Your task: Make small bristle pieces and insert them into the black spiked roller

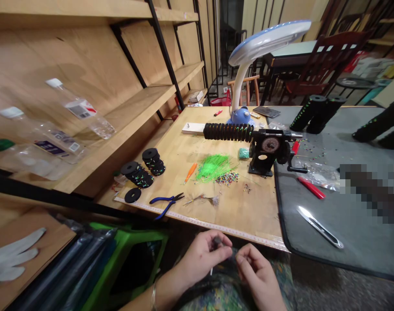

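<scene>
My left hand is closed in front of the table edge, its fingers round a small dark thing. A thin white stick shows below those fingers. Beside it, my right hand is pinched; anything between its fingertips is too fine to make out. On the table beyond lie blue-handled pliers, a small tuft of thin wires or threads and an orange pointed tool. Bright green strands are heaped near loose coloured beads. Black foam discs stand stacked at the left.
A black hand-cranked device carries a row of black discs, with a lamp behind it. On the grey mat lie a silver cutter and a red tool. Shelves with bottles border the left side.
</scene>
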`<action>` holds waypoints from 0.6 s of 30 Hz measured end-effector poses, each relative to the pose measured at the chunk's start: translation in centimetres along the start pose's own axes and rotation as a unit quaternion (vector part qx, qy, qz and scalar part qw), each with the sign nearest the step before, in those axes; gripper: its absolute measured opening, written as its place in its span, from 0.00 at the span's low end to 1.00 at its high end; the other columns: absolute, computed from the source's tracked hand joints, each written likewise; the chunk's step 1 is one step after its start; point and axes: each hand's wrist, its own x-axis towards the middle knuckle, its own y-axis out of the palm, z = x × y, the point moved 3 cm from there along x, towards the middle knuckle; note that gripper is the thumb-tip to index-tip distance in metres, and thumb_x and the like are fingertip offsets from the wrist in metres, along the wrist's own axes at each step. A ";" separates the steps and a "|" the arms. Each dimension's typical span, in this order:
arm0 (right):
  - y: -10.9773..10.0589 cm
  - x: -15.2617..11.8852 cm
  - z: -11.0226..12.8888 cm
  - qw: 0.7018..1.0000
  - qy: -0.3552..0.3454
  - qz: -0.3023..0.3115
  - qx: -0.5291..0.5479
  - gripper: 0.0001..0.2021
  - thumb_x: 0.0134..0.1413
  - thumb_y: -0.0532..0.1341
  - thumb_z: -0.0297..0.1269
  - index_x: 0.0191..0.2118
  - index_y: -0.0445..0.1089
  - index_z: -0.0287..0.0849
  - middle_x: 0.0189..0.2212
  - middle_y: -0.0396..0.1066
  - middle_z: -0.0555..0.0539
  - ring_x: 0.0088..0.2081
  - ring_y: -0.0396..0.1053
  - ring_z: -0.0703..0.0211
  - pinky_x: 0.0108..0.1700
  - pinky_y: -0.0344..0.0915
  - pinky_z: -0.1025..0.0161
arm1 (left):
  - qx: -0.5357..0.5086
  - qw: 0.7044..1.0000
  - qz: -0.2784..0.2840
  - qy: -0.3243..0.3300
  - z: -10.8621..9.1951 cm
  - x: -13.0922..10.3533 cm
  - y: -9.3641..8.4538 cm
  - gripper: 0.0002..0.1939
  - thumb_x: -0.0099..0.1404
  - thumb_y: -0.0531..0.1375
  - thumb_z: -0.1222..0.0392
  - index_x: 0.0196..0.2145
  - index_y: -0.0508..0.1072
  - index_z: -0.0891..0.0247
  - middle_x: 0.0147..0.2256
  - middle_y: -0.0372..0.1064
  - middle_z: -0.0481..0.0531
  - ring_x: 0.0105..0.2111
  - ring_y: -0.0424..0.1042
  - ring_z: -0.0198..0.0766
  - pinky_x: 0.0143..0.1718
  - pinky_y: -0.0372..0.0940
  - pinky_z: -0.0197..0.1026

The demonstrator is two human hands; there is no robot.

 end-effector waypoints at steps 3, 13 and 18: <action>-0.1 0.0 0.8 0.998 -0.031 0.010 -0.056 0.16 0.56 0.58 0.50 0.26 0.65 0.42 0.19 0.59 0.56 0.21 0.56 0.65 0.23 0.55 0.69 | -0.010 1.000 -0.001 0.016 -0.1 0.6 0.6 0.08 0.56 0.62 0.58 0.26 0.72 0.67 0.23 0.65 0.46 0.25 0.62 0.32 0.30 0.58 0.34; -1.4 0.4 4.2 0.997 -0.061 0.018 -0.053 0.24 0.55 0.62 0.45 0.57 0.65 0.46 0.51 0.71 0.36 0.52 0.69 0.45 0.48 0.68 0.53 | 0.184 0.972 -0.075 0.124 -1.8 -0.4 0.6 0.08 0.61 0.59 0.61 0.26 0.73 0.64 0.23 0.71 0.50 0.25 0.67 0.36 0.28 0.59 0.35; 0.8 1.7 3.9 0.994 -0.004 0.111 0.019 0.19 0.55 0.61 0.49 0.48 0.69 0.43 0.31 0.74 0.45 0.31 0.71 0.55 0.32 0.68 0.62 | 0.238 0.953 -0.061 0.177 -2.8 -0.9 0.6 0.07 0.62 0.58 0.63 0.28 0.74 0.63 0.25 0.73 0.51 0.25 0.69 0.36 0.28 0.59 0.35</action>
